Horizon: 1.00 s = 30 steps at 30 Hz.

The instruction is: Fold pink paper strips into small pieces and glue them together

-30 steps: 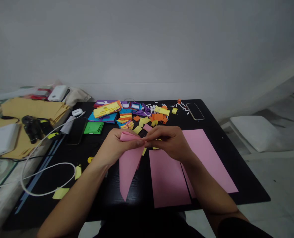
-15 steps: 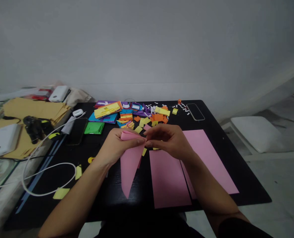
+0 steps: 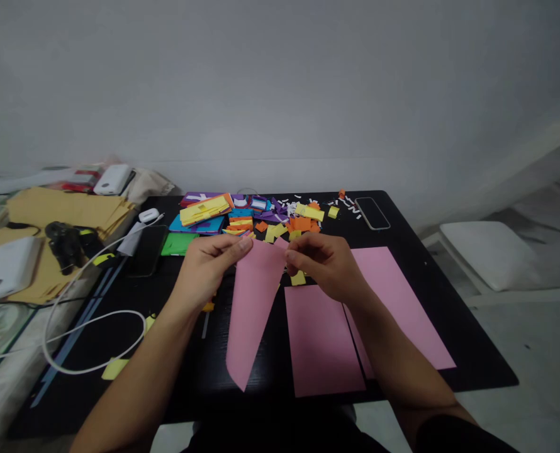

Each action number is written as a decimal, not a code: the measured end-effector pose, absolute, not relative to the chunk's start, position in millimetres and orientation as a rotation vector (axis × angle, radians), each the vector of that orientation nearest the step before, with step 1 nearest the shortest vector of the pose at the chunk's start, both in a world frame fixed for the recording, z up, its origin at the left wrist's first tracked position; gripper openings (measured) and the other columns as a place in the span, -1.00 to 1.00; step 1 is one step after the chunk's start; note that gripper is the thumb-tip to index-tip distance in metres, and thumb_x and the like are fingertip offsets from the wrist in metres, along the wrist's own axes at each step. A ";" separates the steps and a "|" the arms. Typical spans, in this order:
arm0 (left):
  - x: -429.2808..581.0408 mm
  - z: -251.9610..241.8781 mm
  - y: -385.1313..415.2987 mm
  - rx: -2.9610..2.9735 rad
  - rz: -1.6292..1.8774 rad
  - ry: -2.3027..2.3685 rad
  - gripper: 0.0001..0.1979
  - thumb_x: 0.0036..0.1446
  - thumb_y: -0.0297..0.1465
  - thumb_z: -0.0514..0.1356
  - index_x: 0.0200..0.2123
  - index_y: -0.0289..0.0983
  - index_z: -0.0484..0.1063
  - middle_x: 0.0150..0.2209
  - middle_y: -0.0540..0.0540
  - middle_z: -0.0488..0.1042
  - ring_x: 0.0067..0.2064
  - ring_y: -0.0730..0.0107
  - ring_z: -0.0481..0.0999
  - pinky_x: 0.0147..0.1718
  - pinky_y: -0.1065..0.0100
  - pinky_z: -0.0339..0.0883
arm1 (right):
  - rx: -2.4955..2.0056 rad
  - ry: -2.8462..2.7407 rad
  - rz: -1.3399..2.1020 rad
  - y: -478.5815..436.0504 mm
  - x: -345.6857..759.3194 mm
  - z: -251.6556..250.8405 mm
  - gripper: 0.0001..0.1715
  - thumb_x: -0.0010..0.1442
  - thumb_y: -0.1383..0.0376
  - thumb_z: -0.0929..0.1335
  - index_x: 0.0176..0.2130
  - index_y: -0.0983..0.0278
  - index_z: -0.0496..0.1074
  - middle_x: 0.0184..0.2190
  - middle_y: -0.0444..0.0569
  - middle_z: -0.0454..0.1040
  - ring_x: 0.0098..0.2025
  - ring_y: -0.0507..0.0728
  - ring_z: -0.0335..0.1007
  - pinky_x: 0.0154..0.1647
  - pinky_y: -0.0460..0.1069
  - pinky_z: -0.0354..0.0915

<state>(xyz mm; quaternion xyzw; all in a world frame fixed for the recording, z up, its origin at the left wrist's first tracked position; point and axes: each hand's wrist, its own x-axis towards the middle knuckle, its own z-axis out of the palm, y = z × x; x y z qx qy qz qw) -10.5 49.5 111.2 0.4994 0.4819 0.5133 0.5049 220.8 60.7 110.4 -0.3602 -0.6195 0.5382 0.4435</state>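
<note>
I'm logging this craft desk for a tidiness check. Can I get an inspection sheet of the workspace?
Surface: black table, crowded along the far edge.
Job's things: pink paper strip hanging from the hands above the table; pink sheets lying flat to its right.
Clutter: coloured paper scraps at the far edge; phone far right; earbud case far left.
Hands: left hand and right hand each pinch the strip's top edge.
Cables: white cable looped over the table's left side.
Surroundings: brown envelopes left; white cushion right; plain wall behind.
</note>
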 end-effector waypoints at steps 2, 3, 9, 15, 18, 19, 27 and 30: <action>-10.9 111.6 49.9 1.224 1.254 1.190 -0.68 0.03 -0.10 0.53 -0.39 -0.26 0.73 -0.42 -0.06 0.65 -0.39 0.35 0.53 -0.34 0.38 0.39 | -0.896 -1.523 1.331 61.6 220.9 109.2 -0.82 0.25 0.20 0.52 -0.32 0.26 0.57 -0.49 -0.13 0.57 -0.44 0.03 0.52 -0.38 -0.06 0.43; -10.7 110.9 49.9 1.235 1.264 1.197 -0.67 0.03 -0.10 0.53 -0.39 -0.27 0.72 -0.43 -0.05 0.64 -0.39 0.35 0.53 -0.35 0.39 0.39 | -0.891 -1.515 1.334 61.9 220.5 108.6 -0.82 0.24 0.20 0.52 -0.32 0.26 0.57 -0.49 -0.14 0.57 -0.45 0.03 0.52 -0.39 -0.06 0.43; -9.7 100.9 52.7 1.323 1.245 1.148 -0.61 0.20 -0.05 0.41 -0.34 -0.29 0.70 -0.47 -0.04 0.57 -0.45 0.40 0.46 -0.44 0.42 0.34 | -0.874 -1.473 1.346 63.9 218.9 106.8 -0.83 0.24 0.21 0.51 -0.33 0.25 0.56 -0.49 -0.15 0.55 -0.45 0.02 0.49 -0.38 -0.05 0.44; -8.7 99.6 53.1 1.476 1.248 1.272 -0.66 0.23 -0.09 0.40 -0.32 -0.28 0.70 -0.44 -0.04 0.59 -0.40 0.39 0.47 -0.40 0.43 0.34 | -0.882 -1.536 1.432 66.5 224.4 109.8 -0.82 0.23 0.21 0.51 -0.33 0.25 0.53 -0.44 -0.14 0.53 -0.38 0.04 0.48 -0.30 -0.03 0.41; -4.4 100.0 48.8 1.551 1.159 1.284 -0.65 0.26 -0.08 0.35 -0.29 -0.27 0.71 -0.40 -0.05 0.61 -0.38 0.39 0.47 -0.40 0.43 0.33 | -0.916 -1.615 1.409 65.3 222.6 111.1 -0.77 0.21 0.15 0.54 -0.26 0.25 0.55 -0.37 -0.13 0.53 -0.34 0.04 0.45 -0.31 -0.04 0.36; -2.3 99.9 47.1 1.572 1.128 1.281 -0.65 0.28 -0.08 0.34 -0.27 -0.27 0.71 -0.40 -0.06 0.62 -0.38 0.39 0.47 -0.40 0.43 0.32 | -0.935 -1.646 1.378 64.4 220.7 111.1 -0.76 0.21 0.13 0.54 -0.26 0.25 0.57 -0.38 -0.13 0.52 -0.35 0.03 0.42 -0.33 -0.05 0.33; 5.6 97.5 46.3 1.556 1.014 1.199 -0.63 0.24 -0.07 0.35 -0.35 -0.29 0.62 -0.51 0.01 0.46 -0.50 0.50 0.30 -0.53 0.46 0.13 | -0.983 -1.517 1.102 67.1 217.6 104.2 -0.80 0.23 0.15 0.53 -0.32 0.23 0.61 -0.39 -0.10 0.59 -0.34 0.07 0.46 -0.31 -0.01 0.37; -4.6 101.3 51.4 1.558 0.906 1.169 -0.67 0.21 -0.11 0.38 -0.35 -0.27 0.63 -0.48 -0.01 0.50 -0.50 0.50 0.33 -0.54 0.47 0.14 | -1.042 -1.376 0.941 76.7 230.6 104.6 -0.86 0.22 0.19 0.54 -0.32 0.20 0.63 -0.37 -0.09 0.62 -0.30 0.10 0.51 -0.24 0.03 0.42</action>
